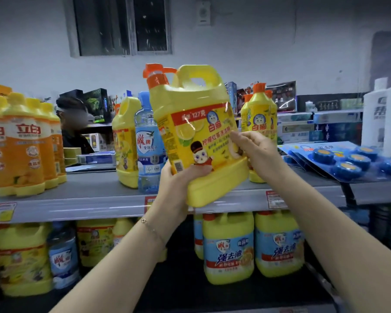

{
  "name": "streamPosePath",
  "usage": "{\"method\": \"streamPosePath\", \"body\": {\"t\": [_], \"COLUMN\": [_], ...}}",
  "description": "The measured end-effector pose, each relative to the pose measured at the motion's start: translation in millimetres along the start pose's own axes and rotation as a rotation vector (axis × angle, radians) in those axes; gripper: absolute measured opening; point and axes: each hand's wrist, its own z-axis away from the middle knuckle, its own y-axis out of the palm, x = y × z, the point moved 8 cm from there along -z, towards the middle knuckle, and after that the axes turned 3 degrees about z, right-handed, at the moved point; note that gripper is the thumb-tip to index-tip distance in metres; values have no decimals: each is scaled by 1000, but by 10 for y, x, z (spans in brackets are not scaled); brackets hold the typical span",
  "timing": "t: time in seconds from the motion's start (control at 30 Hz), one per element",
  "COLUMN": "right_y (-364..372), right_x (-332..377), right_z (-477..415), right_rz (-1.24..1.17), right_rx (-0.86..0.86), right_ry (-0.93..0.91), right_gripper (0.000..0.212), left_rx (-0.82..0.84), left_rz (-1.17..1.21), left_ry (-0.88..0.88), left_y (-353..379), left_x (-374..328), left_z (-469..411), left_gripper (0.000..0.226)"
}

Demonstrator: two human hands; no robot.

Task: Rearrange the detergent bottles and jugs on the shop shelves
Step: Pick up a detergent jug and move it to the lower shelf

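Yellow jug (196, 134) is mid-move, tilted in the air above the upper shelf (95, 199), left hand (178, 177) gripping its base and right hand (255, 150) gripping its side, so placing it remains, judging by the mixed rows.

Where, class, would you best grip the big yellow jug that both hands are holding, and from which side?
Grip the yellow jug by its moulded loop handle on top, coming from above. The open loop admits fingers, while the wide, glossy body needs both the left hand and the right hand.
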Motion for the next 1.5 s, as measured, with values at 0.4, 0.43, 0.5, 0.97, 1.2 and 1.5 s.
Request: {"method": "streamPosePath", "body": {"t": [0.4,0.43,0.5,0.97,1.2,1.5], "right_y": [474,521,639,2207,3483,4928], "right_x": [60,27,-27,-474,-535,-685], "right_z": [755,822,956,1379,1521,1549], "right_rz": [-258,-241,-225,-252,-259,-250], "right_rx": [413,449,525,594,545,423], "right_ry": [-151,-136,-119,16,96,177], "right_gripper": [74,79,74,79,72,67], "left_rx": [270,282,275,-43,-295,-417], "left_rz": [-151,-180,-252,-350,-493,-533], "left_ry": [-82,-104,-147,-261,-222,-219], "left_y": [-507,-568,-705,-2287,-3403,-4741], "left_x": [143,185,258,226,-36,-166], "left_z": [538,607,755,1529,1873,1856], "left_gripper": [76,80,78,78,52,46]}}
